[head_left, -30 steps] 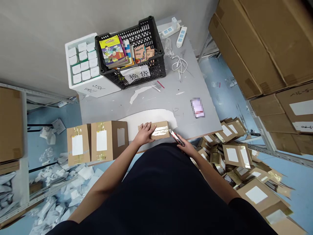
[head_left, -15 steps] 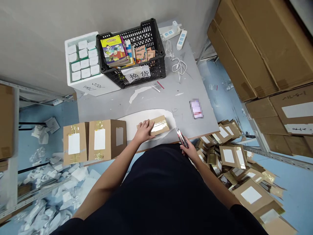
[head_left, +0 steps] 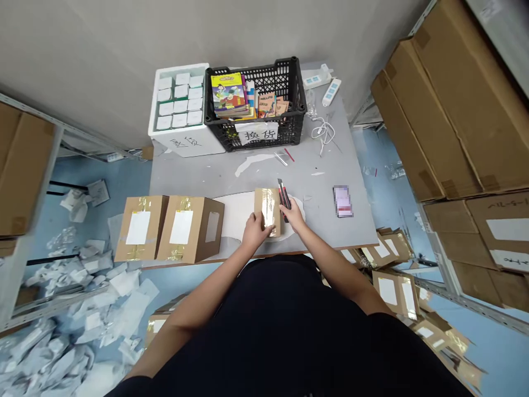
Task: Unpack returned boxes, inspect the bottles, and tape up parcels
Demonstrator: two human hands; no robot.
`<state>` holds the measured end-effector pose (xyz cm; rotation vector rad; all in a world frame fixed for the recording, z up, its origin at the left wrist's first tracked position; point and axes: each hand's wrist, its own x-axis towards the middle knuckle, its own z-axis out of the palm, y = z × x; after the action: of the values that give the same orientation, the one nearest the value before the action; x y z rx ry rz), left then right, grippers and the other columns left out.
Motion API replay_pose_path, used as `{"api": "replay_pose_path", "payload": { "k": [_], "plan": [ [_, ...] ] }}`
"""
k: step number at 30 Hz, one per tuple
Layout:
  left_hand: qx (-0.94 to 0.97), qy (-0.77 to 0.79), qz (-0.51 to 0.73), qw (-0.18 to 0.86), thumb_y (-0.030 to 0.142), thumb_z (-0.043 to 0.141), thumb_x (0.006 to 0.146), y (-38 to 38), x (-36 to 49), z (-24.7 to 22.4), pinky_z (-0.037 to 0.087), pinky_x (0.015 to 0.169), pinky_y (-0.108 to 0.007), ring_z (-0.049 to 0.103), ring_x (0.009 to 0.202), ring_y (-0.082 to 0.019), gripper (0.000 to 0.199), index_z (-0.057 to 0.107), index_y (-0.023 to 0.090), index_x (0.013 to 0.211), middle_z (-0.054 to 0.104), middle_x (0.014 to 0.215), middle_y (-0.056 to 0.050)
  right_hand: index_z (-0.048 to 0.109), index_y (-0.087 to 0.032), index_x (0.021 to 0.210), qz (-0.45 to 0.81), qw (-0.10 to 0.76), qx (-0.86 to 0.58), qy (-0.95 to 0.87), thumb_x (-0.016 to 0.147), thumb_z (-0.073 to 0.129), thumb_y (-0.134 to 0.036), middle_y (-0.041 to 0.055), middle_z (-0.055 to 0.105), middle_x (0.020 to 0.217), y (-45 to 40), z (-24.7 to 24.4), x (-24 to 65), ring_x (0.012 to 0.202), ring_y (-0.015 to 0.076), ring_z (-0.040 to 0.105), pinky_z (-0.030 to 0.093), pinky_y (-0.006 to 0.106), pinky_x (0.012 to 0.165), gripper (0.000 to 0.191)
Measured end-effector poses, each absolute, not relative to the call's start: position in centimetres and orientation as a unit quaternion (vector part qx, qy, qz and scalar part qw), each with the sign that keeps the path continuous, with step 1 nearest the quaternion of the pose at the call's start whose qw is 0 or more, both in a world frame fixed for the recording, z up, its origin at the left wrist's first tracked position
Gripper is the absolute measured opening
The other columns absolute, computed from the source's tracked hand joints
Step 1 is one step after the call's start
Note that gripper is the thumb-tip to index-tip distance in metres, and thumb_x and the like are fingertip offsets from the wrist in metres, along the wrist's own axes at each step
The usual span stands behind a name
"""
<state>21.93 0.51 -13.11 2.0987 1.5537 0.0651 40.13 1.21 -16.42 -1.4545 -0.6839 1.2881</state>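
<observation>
A small brown box (head_left: 268, 205) with shiny tape along its top lies on a white patch (head_left: 235, 212) of the grey table. My left hand (head_left: 255, 231) grips the lower left part of this box, thumb on its near end. Just right of the box, my right hand (head_left: 293, 215) is closed around a red and black utility knife (head_left: 284, 194), whose tip points away from me. Two taped cartons with white labels, one at the left edge (head_left: 140, 229) and one beside it (head_left: 182, 229), stand left of my left hand.
A black crate (head_left: 256, 138) of books and a white foam box (head_left: 185, 140) of small cartons stand at the back. A phone (head_left: 343, 201), a white cable (head_left: 323, 131) and power strips (head_left: 331, 92) lie right. Opened boxes (head_left: 392, 286) and paper scraps (head_left: 99, 309) cover the floor.
The small box has turned so its length points away from me. My right hand has brought the knife from the table's front edge up beside the box. The camera view has shifted.
</observation>
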Motion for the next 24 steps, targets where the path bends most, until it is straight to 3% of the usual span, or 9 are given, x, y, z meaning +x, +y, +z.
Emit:
{"api": "replay_pose_path", "payload": {
  "k": [6, 8, 12, 16, 20, 22, 24],
  "plan": [
    [0.710, 0.612, 0.032, 0.347, 0.055, 0.052, 0.089, 0.1, 19.9, -12.4, 0.051, 0.076, -0.032, 0.065, 0.091, -0.022, 0.066, 0.038, 0.021, 0.144, 0.061, 0.119, -0.010, 0.056, -0.023, 0.101, 0.559, 0.496, -0.594, -0.297, 0.072, 0.068, -0.040, 0.0017, 0.069, 0.100, 4.8, -15.5, 40.9, 0.074, 0.0140, 0.063, 0.053, 0.026, 0.066, 0.036],
    [0.727, 0.606, 0.062, 0.317, 0.052, 0.050, 0.090, 2.6, 18.7, -12.2, 0.051, 0.080, -0.033, 0.063, 0.099, -0.024, 0.062, 0.040, 0.023, 0.144, 0.060, 0.121, -0.010, 0.056, -0.023, 0.104, 0.512, 0.509, -0.635, -0.275, 0.073, 0.067, -0.044, 0.0024, 0.069, 0.098, 2.6, -15.4, 41.7, 0.072, 0.0141, 0.063, 0.052, 0.025, 0.063, 0.039],
    [0.777, 0.558, 0.100, 0.273, 0.047, 0.054, 0.087, 8.3, 17.7, -12.6, 0.042, 0.101, -0.041, 0.045, 0.130, -0.030, 0.070, 0.033, 0.021, 0.149, 0.046, 0.143, -0.013, 0.053, -0.021, 0.110, 0.435, 0.520, -0.708, -0.195, 0.074, 0.066, -0.052, 0.0052, 0.068, 0.101, -4.5, -15.6, 42.0, 0.082, 0.0182, 0.066, 0.055, 0.028, 0.066, 0.048],
    [0.797, 0.529, 0.020, 0.290, 0.045, 0.057, 0.084, 9.2, 18.4, -13.2, 0.045, 0.094, -0.038, 0.054, 0.119, -0.029, 0.078, 0.028, 0.019, 0.151, 0.054, 0.132, -0.015, 0.052, -0.022, 0.106, 0.497, 0.547, -0.660, -0.133, 0.071, 0.070, -0.050, 0.0057, 0.067, 0.107, -7.5, -15.8, 40.7, 0.090, 0.0198, 0.067, 0.058, 0.032, 0.071, 0.048],
    [0.782, 0.567, -0.052, 0.252, 0.056, 0.058, 0.083, 4.9, 17.8, -13.0, 0.049, 0.078, -0.035, 0.061, 0.102, -0.030, 0.088, 0.021, 0.018, 0.153, 0.058, 0.115, -0.016, 0.053, -0.024, 0.105, 0.507, 0.583, -0.620, -0.139, 0.069, 0.073, -0.046, 0.0046, 0.067, 0.111, -5.6, -15.4, 41.6, 0.097, 0.0191, 0.067, 0.057, 0.034, 0.080, 0.047],
    [0.778, 0.573, -0.085, 0.242, 0.059, 0.058, 0.082, 2.7, 17.0, -12.7, 0.049, 0.075, -0.036, 0.062, 0.099, -0.031, 0.091, 0.017, 0.019, 0.153, 0.057, 0.118, -0.017, 0.053, -0.023, 0.104, 0.529, 0.570, -0.611, -0.147, 0.068, 0.074, -0.046, 0.0043, 0.067, 0.108, -4.7, -15.3, 43.1, 0.094, 0.0189, 0.068, 0.057, 0.034, 0.080, 0.048],
    [0.794, 0.566, -0.087, 0.204, 0.058, 0.063, 0.080, 1.3, 16.5, -12.5, 0.049, 0.083, -0.040, 0.058, 0.112, -0.035, 0.093, 0.017, 0.019, 0.153, 0.052, 0.130, -0.022, 0.053, -0.022, 0.104, 0.535, 0.548, -0.623, -0.159, 0.066, 0.075, -0.047, 0.0025, 0.068, 0.098, -4.7, -15.5, 44.5, 0.081, 0.0175, 0.069, 0.058, 0.032, 0.072, 0.050]
  ]
}}
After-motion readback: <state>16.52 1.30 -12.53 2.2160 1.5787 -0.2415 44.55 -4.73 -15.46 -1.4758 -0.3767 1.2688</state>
